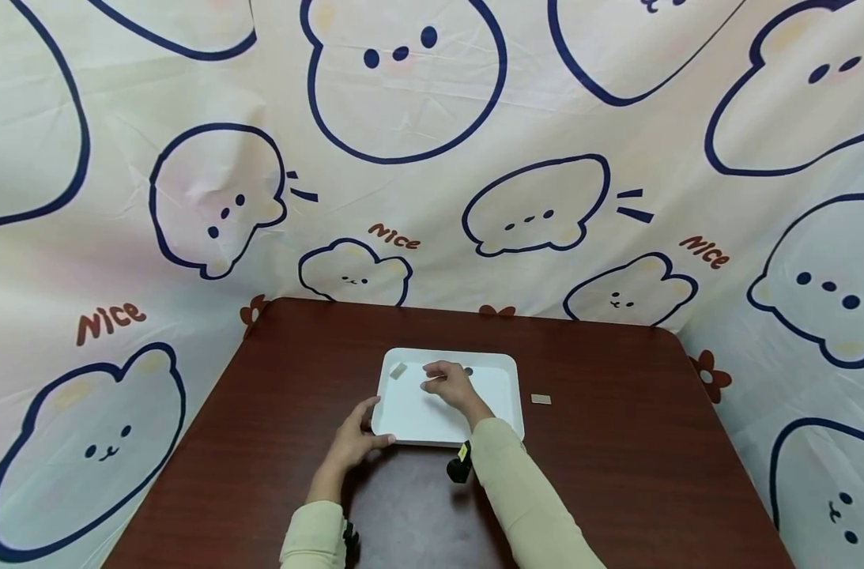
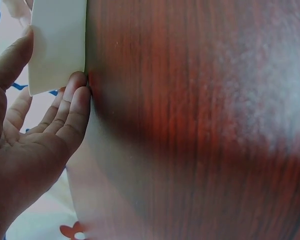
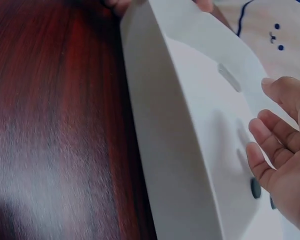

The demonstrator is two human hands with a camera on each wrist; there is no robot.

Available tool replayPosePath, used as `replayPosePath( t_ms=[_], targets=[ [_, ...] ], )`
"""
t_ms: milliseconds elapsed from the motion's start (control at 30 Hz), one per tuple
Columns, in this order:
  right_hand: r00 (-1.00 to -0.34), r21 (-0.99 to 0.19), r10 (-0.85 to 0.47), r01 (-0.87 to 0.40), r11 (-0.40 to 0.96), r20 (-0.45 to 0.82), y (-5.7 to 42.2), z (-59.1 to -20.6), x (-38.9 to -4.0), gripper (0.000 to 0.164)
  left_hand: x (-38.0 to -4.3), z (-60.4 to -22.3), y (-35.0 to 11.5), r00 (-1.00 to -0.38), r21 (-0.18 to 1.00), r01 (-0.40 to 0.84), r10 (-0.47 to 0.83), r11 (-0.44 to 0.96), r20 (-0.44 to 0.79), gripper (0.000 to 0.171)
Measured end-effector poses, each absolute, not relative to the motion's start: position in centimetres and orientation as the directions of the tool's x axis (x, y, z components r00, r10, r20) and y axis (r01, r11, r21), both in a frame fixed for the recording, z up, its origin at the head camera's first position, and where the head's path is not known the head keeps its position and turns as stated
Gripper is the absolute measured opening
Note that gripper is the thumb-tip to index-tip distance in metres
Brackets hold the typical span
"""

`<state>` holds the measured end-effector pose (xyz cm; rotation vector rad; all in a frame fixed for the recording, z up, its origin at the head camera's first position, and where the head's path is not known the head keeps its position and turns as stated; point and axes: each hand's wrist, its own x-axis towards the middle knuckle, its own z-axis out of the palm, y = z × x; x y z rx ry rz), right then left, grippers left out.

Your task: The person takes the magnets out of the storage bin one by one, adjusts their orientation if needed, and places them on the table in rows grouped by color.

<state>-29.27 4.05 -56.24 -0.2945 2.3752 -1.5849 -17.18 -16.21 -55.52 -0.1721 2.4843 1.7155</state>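
Observation:
A shallow white tray [image 1: 432, 415] stands on the dark wooden table. My left hand [image 1: 351, 442] grips its near left corner, the thumb along the front wall and the fingers at the left side. Over the tray's middle hovers my right hand [image 1: 451, 386], thumb and fingers spread apart with nothing between them. Inside, a small pale rectangular piece [image 1: 398, 371] lies in the far left corner. Just past the right hand sits a dark round disc [image 1: 469, 371]. The right wrist view shows that disc [image 3: 256, 188] and part of a second one [image 3: 273, 202], mostly hidden behind the hand.
Another small pale rectangular piece [image 1: 541, 399] lies on the table [image 1: 616, 442] right of the tray. A cloth with bear drawings [image 1: 432, 190] hangs behind the table and along both sides. A black wrist device [image 1: 460, 466] hangs under the right sleeve.

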Motion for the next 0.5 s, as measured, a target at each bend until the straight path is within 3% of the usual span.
replayPosePath(
  t_ms=[500],
  targets=[
    [-0.949, -0.890, -0.286, -0.010, 0.455, -0.135, 0.6, -57.1, -30.0, 0.036, -17.2, -55.2, -16.2, -0.989, 0.923, -0.143, -0.024, 0.357, -0.144, 0.078]
  ],
)
